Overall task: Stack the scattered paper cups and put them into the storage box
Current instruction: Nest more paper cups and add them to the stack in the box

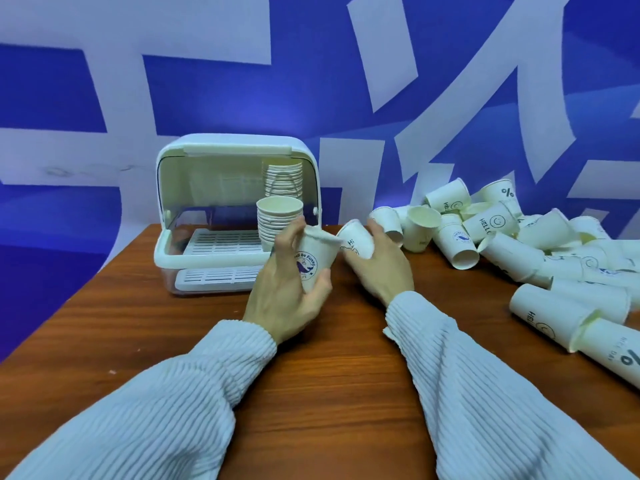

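My left hand (pixel 284 292) grips a white paper cup (pixel 313 261) with a blue whale logo, held upright above the table. My right hand (pixel 384 265) holds a second white cup (pixel 356 239), tilted, its rim close to the first cup's rim. The white storage box (pixel 173 244) stands open at the back left of the table. Inside it are two stacks of cups: a shorter front stack (pixel 277 220) and a taller stack (pixel 283 178) behind it. A heap of scattered cups (pixel 502 237) lies on the right.
The brown wooden table (pixel 329 375) runs to an edge at the left. A blue and white wall stands right behind the box. More loose cups (pixel 561 317) lie along the right side near my right sleeve.
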A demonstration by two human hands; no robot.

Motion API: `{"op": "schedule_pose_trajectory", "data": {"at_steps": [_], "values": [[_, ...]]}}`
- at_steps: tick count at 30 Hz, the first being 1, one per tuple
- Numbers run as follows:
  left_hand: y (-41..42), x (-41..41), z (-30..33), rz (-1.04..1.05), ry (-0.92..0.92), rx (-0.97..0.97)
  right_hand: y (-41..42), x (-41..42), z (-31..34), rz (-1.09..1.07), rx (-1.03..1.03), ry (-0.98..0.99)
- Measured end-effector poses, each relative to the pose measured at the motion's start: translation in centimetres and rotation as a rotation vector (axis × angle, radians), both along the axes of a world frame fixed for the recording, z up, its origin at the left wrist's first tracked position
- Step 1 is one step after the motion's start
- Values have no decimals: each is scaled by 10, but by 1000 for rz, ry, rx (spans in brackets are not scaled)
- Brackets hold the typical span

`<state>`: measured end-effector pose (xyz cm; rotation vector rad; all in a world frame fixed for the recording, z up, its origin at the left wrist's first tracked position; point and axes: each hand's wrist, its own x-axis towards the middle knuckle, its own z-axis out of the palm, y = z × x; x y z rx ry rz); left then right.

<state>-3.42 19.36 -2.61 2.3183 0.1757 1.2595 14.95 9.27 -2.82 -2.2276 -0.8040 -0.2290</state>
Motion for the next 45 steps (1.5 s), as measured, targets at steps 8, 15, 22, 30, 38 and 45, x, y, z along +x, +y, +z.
{"op": "schedule_pose_trajectory", "data": {"at_steps": [8,15,22,30,38,45], "values": [[34,-6,55,164,-473,-404,18,-46,67,189,780,102],[45,-12,71,215,-581,-524,64,-71,86,381,629,100],[43,-12,68,248,-543,-538,80,-70,73,481,179,55],[48,-15,73,234,-549,-575,80,-82,40,378,232,81],[69,19,92,207,-344,-364,84,-79,32,340,226,82],[72,21,65,304,51,-200,86,-74,28,359,228,76]]}}
